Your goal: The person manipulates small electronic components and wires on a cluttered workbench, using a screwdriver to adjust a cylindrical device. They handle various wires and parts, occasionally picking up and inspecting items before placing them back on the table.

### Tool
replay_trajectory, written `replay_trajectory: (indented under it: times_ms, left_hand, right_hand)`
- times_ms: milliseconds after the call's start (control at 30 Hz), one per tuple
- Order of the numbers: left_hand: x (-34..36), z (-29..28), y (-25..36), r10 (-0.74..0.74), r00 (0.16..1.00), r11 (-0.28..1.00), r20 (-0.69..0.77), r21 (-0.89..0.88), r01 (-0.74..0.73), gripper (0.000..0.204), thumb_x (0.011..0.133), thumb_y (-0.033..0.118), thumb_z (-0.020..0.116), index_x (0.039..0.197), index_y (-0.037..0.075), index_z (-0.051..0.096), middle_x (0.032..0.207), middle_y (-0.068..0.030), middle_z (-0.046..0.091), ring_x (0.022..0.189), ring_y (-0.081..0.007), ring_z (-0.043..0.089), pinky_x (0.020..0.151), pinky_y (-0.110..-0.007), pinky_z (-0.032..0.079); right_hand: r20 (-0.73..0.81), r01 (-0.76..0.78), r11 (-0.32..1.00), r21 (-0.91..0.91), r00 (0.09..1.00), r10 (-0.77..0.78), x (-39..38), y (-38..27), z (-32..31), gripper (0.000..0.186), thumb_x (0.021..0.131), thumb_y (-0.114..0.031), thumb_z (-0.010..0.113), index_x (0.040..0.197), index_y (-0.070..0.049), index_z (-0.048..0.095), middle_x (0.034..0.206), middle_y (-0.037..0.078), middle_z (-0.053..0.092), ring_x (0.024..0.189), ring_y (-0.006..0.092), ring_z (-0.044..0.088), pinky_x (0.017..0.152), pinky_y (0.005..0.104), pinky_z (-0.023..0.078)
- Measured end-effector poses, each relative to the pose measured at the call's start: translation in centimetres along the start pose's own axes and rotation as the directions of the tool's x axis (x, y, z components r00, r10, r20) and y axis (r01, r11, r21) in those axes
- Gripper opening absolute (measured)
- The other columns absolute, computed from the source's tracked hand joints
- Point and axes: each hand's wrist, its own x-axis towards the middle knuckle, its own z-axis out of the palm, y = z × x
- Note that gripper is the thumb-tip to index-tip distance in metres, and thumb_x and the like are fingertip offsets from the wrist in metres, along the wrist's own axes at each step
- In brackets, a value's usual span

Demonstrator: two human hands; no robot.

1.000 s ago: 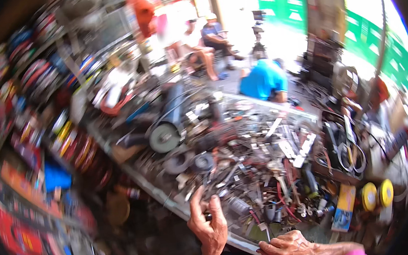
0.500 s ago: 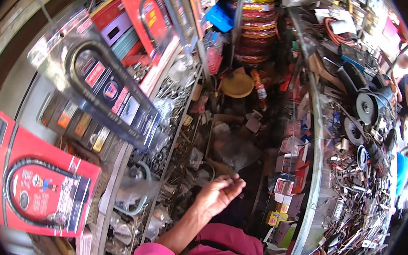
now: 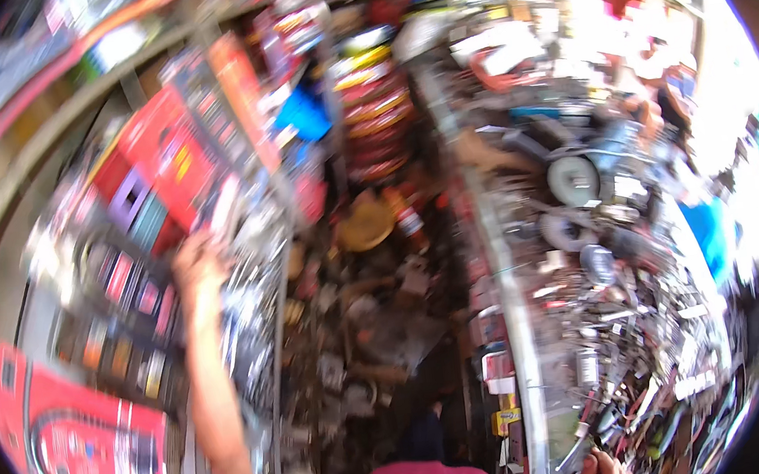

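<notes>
My left hand (image 3: 199, 262) reaches up to the left shelf, beside the clear-packed black lock (image 3: 133, 288) and a red carded pack (image 3: 173, 156). Motion smears its fingers, so its grip does not show. At the lower edge, part of my right hand (image 3: 603, 471) rests by the counter's near end, fingers bent. Close to its fingertips lies a thin rod (image 3: 576, 452); whether the hand holds it cannot be made out. Lower left hangs a red card with a black U-shaped lock (image 3: 90, 457).
A metal-edged counter (image 3: 513, 315) on the right bears heaped tools and small parts, including an angle grinder (image 3: 573, 182). Stacked coloured rolls (image 3: 375, 109) stand at the back, above a yellow round dish (image 3: 366, 222). Boxes line the counter's inner side. People stand beyond it, far right.
My left hand has swung from the middle aisle up and left to the shelf. The view has turned, shifting the shelves and counter leftward. My right hand stays near the counter's end.
</notes>
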Motion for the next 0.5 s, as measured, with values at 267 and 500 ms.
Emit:
replay_trajectory:
  times_ms: [267,500]
  left_hand:
    - [18.5,-10.8,-7.8,0.251,0.907,0.798,-0.338,0.603,0.004,0.042,0.092,0.030,0.065,0.114,-0.006,0.065,0.101,-0.0208,0.071,0.074,-0.0304,0.068,0.063,-0.041,0.056]
    - [15.1,-4.6,-5.2,0.300,0.842,0.530,-0.449,0.812,0.244,0.036,0.092,0.027,0.065,0.110,-0.005,0.066,0.099,-0.0200,0.070,0.073,-0.0296,0.068,0.062,-0.040,0.055]
  right_hand:
    - [-0.070,0.163,0.956,0.243,0.986,-0.150,2.1,2.7,-1.0,0.024,0.076,-0.010,0.079,0.097,-0.001,0.070,0.054,-0.001,0.052,0.039,0.0127,0.050,0.036,0.0281,0.037]
    - [-0.140,0.110,0.969,0.222,0.987,-0.080,1.0,3.3,-2.1,0.024,0.077,-0.005,0.079,0.099,0.000,0.071,0.054,0.000,0.052,0.040,0.0124,0.051,0.036,0.0288,0.038]
